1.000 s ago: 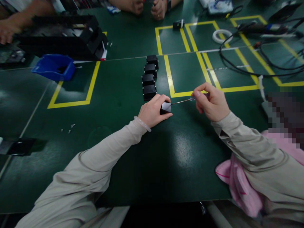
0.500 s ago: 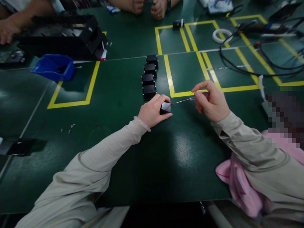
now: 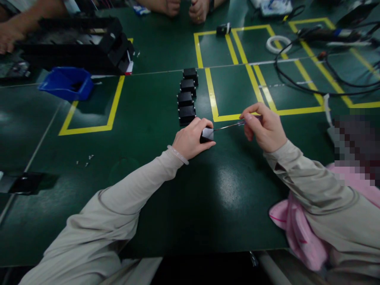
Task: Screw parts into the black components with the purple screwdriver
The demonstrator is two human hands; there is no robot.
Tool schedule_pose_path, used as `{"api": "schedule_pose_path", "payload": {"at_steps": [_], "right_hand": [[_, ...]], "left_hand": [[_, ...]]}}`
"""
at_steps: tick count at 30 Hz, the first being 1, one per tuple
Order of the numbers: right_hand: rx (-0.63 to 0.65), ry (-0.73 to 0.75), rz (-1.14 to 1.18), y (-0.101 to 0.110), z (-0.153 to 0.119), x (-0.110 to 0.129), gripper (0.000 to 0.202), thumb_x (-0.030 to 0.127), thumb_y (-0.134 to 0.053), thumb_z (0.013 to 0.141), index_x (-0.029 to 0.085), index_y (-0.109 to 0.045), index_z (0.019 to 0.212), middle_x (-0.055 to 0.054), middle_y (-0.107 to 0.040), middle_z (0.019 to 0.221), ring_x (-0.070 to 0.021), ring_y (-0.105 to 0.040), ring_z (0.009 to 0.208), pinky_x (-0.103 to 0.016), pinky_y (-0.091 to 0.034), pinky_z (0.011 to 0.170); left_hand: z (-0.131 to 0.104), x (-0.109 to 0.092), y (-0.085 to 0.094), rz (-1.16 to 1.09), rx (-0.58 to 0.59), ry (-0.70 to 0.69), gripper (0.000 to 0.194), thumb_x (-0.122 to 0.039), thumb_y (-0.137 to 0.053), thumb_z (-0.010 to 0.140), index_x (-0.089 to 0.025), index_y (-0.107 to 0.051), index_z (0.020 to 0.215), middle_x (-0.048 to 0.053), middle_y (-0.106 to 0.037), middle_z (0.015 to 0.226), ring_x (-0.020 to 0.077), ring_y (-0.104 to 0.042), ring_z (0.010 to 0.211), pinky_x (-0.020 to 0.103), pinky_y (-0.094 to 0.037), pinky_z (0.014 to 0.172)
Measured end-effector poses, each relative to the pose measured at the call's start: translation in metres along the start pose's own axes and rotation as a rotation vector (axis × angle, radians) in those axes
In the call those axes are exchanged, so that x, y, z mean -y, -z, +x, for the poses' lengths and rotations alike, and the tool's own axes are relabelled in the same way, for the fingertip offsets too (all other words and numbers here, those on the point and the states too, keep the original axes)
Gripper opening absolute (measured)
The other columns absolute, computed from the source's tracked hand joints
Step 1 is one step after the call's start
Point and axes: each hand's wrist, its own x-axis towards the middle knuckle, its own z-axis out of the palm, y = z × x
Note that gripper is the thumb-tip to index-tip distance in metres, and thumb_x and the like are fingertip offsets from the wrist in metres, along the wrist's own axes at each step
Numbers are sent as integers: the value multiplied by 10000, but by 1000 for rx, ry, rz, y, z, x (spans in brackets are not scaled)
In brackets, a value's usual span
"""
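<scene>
My left hand (image 3: 192,137) grips a small black block (image 3: 207,135) on the table, fingers over its top and thumb along its near side. A screwdriver (image 3: 241,123) is pinched in my right hand (image 3: 263,126), its handle mostly hidden by the fingers. Its thin metal shaft points left, and the tip meets the block's right face; whether a screw sits there is too small to see. Just beyond my left hand, several similar black blocks (image 3: 186,98) stand in a row, with small shiny bits on their sides.
Tiny screws (image 3: 89,158) lie at the left. Behind them are a blue bin (image 3: 67,84) and a large black housing (image 3: 74,51). A co-worker's hands (image 3: 197,10) rest across the table. A tape roll (image 3: 278,44) and black cable (image 3: 292,81) lie right; pink cloth (image 3: 305,233) hangs near my right arm.
Both hands, the block and the screwdriver hold almost the same place. Slight finger movement shows in my right hand around the screwdriver handle.
</scene>
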Motion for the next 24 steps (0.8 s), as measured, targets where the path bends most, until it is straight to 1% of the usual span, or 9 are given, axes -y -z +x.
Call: {"api": "schedule_pose_path", "payload": {"at_steps": [9, 15, 18, 21, 24], "right_hand": [[6, -11, 13, 0, 0, 3, 443, 687, -610, 893, 257, -525, 822, 78, -449, 427, -103, -432, 332, -269, -312, 336], [14, -22, 25, 0, -1, 2, 412, 660, -595, 917, 264, -528, 825, 77, -447, 444, -107, -434, 346, -276, -316, 349], [10, -24, 29, 1, -2, 1, 390, 642, -600, 924, 265, -531, 852, 80, -441, 443, -110, -432, 345, -277, -313, 346], [-1, -24, 23, 1, -1, 2, 355, 609, -626, 923, 265, -538, 916, 79, -476, 483, -107, -448, 358, -275, -320, 346], [-4, -11, 27, 1, -1, 2, 368, 618, -640, 910, 266, -538, 946, 78, -496, 513, -104, -462, 366, -275, -335, 350]], "left_hand": [[0, -1, 2, 1, 9, 8, 398, -299, -792, 828, -220, -559, 1141, 39, -625, 1140, 234, -645, 1066, 399, -545, 920], [0, -1, 2, 1, 9, 4, 403, -297, -791, 824, -228, -551, 1139, 40, -628, 1149, 233, -644, 1060, 392, -548, 898], [0, -2, 2, 5, 12, 7, 397, -300, -787, 828, -227, -549, 1137, 42, -627, 1145, 235, -644, 1056, 389, -549, 888], [0, -3, 2, 8, 17, 14, 396, -298, -790, 824, -227, -552, 1133, 40, -625, 1138, 236, -644, 1057, 389, -549, 890], [0, -2, 2, 5, 17, 13, 398, -295, -793, 822, -224, -555, 1133, 40, -623, 1137, 236, -643, 1062, 394, -547, 905]]}}
